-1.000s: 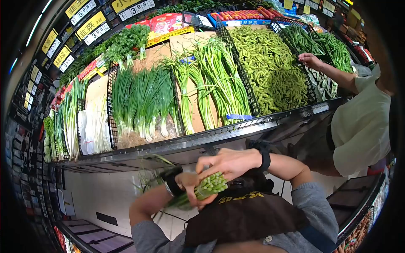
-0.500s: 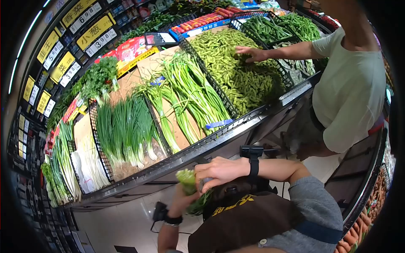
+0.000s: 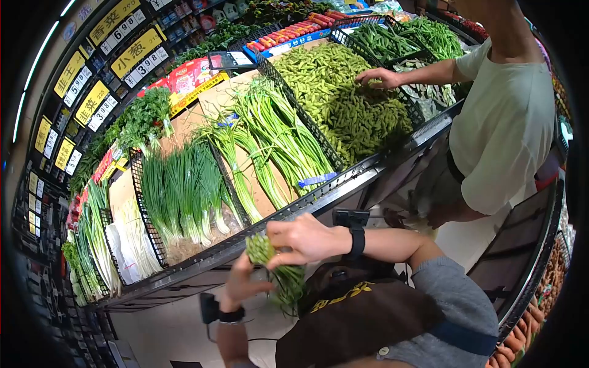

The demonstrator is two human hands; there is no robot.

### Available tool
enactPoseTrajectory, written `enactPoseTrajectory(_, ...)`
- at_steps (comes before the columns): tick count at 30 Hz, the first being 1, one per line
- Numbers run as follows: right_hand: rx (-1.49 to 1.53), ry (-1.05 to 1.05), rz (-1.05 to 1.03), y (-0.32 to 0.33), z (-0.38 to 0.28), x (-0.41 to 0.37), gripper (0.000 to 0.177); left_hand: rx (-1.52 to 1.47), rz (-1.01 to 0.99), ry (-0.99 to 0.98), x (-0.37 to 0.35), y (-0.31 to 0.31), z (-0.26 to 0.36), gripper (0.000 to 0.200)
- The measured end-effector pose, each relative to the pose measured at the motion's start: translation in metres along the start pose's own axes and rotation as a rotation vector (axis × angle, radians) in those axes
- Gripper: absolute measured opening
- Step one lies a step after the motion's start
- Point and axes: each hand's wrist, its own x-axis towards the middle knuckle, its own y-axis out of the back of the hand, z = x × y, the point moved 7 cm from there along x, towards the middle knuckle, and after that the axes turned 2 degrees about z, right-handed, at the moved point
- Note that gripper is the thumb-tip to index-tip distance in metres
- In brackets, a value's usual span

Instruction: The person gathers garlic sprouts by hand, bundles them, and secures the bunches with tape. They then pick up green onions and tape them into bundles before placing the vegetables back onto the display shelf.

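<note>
Head view: green bundle (image 3: 287, 283) in right hand (image 3: 308, 239).

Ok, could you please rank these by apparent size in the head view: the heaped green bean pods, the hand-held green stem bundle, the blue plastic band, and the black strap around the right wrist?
1. Green bean pods
2. Stem bundle
The blue band and black strap look too alike to rank.

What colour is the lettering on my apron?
The lettering is yellow, on a dark brown apron; it shows best in the head view.
</note>
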Motion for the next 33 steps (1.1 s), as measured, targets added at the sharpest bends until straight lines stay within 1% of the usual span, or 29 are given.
enactPoseTrajectory(1, -0.134, -0.037, 0.010, -0.001, -0.001, 0.005, 0.049, 0.065, 0.158, 0.020, 0.001, -0.008, -0.011, 0.057)
enactPoseTrajectory(2, -0.131, -0.038, 0.008, -0.007, 0.003, 0.008, 0.049, 0.128, 0.319, 0.036, 0.001, -0.012, -0.025, 0.054)
enactPoseTrajectory(3, -0.221, -0.025, -0.049, -0.019, 0.010, 0.009, 0.049, 0.091, 0.291, -0.068, 0.011, -0.013, -0.042, 0.042)
enactPoseTrajectory(4, -0.312, -0.011, -0.104, -0.023, 0.011, 0.012, 0.050, 0.092, 0.292, -0.065, 0.014, -0.008, -0.051, 0.042)
enactPoseTrajectory(5, -0.299, -0.025, -0.162, -0.022, 0.015, 0.011, 0.044, -0.052, 0.273, 0.027, 0.016, -0.004, -0.064, 0.037)
enactPoseTrajectory(6, -0.299, -0.025, -0.165, -0.016, 0.014, 0.011, 0.044, -0.198, 0.253, 0.119, 0.017, 0.000, -0.075, 0.031)
enactPoseTrajectory(7, -0.181, 0.059, -0.149, -0.011, 0.007, 0.011, 0.038, -0.253, 0.158, 0.132, 0.019, -0.001, -0.060, 0.021)
enactPoseTrajectory(8, -0.061, 0.142, -0.132, -0.005, -0.001, 0.011, 0.033, -0.257, 0.161, 0.134, 0.016, 0.005, -0.050, 0.021)
enactPoseTrajectory(9, -0.099, 0.171, -0.137, -0.001, -0.006, 0.011, 0.024, -0.306, 0.044, 0.167, 0.012, 0.002, -0.042, 0.017)
enactPoseTrajectory(10, -0.094, 0.173, -0.136, -0.001, -0.004, 0.011, 0.024, -0.353, -0.074, 0.200, 0.007, -0.004, -0.034, 0.014)
enactPoseTrajectory(11, -0.088, 0.219, -0.091, 0.002, -0.005, 0.010, 0.023, -0.328, -0.182, 0.132, 0.002, -0.010, -0.018, 0.014)
enactPoseTrajectory(12, -0.085, 0.265, -0.044, 0.005, -0.007, 0.010, 0.021, -0.326, -0.278, 0.229, -0.004, -0.013, -0.019, 0.016)
enactPoseTrajectory(13, -0.091, 0.308, -0.020, 0.005, -0.009, 0.008, 0.015, -0.326, -0.375, 0.328, -0.012, -0.018, -0.020, 0.017)
enactPoseTrajectory(15, -0.187, 0.199, 0.094, 0.000, 0.039, -0.004, 0.013, -0.023, -1.139, 0.195, -0.037, -0.065, 0.010, 0.026)
enactPoseTrajectory(16, -0.294, 0.074, 0.093, 0.010, 0.071, -0.011, 0.013, -0.131, -1.485, 0.078, -0.051, -0.106, 0.055, 0.037)
enactPoseTrajectory(17, -0.209, -0.077, 0.106, 0.023, 0.092, -0.019, 0.013, -0.155, -1.408, 0.177, -0.052, -0.093, 0.048, 0.043)
enactPoseTrajectory(18, -0.131, -0.159, 0.023, 0.031, 0.091, -0.024, 0.013, -0.167, -1.325, 0.234, -0.049, -0.075, 0.033, 0.049)
enactPoseTrajectory(19, 0.095, -0.157, -0.009, 0.034, 0.085, -0.023, 0.016, -0.432, -0.687, 0.317, -0.038, -0.032, 0.004, 0.046)
enactPoseTrajectory(20, 0.349, -0.168, -0.022, 0.025, 0.075, -0.026, 0.023, -0.693, -0.558, 0.271, -0.021, -0.023, 0.001, 0.037)
enactPoseTrajectory(21, 0.543, -0.253, -0.101, 0.014, 0.066, -0.030, 0.039, -0.800, -0.353, 0.272, -0.006, -0.021, -0.007, 0.031)
enactPoseTrajectory(22, 0.554, -0.282, -0.164, 0.010, 0.050, -0.028, 0.049, -0.736, -0.202, 0.343, 0.001, -0.022, -0.016, 0.027)
enactPoseTrajectory(24, 0.457, -0.125, -0.038, -0.004, 0.033, -0.024, 0.049, -0.452, -0.284, 0.446, 0.009, -0.044, -0.039, 0.030)
enactPoseTrajectory(25, 0.461, -0.128, -0.040, -0.005, 0.033, -0.025, 0.049, -0.455, -0.281, 0.450, 0.010, -0.050, -0.046, 0.030)
enactPoseTrajectory(27, 0.350, -0.223, -0.111, -0.015, 0.039, -0.032, 0.043, -0.422, -0.210, 0.493, 0.007, -0.054, -0.063, 0.025)
enactPoseTrajectory(28, 0.370, -0.230, -0.010, -0.010, 0.041, -0.033, 0.036, -0.430, -0.203, 0.500, 0.005, -0.055, -0.070, 0.025)
enactPoseTrajectory(30, 0.417, -0.340, -0.004, 0.000, 0.052, -0.034, 0.035, -0.180, -0.139, 0.390, 0.002, -0.050, -0.084, 0.019)
enactPoseTrajectory(31, 0.480, -0.385, 0.078, 0.011, 0.064, -0.033, 0.034, -0.158, -0.119, 0.453, -0.008, -0.047, -0.097, 0.017)
enactPoseTrajectory(32, 0.551, -0.435, 0.158, 0.020, 0.076, -0.034, 0.032, -0.058, -0.124, 0.493, -0.018, -0.042, -0.115, 0.017)
enactPoseTrajectory(33, 0.504, -0.498, 0.161, 0.029, 0.089, -0.035, 0.030, 0.002, -0.093, 0.461, -0.025, -0.037, -0.129, 0.016)
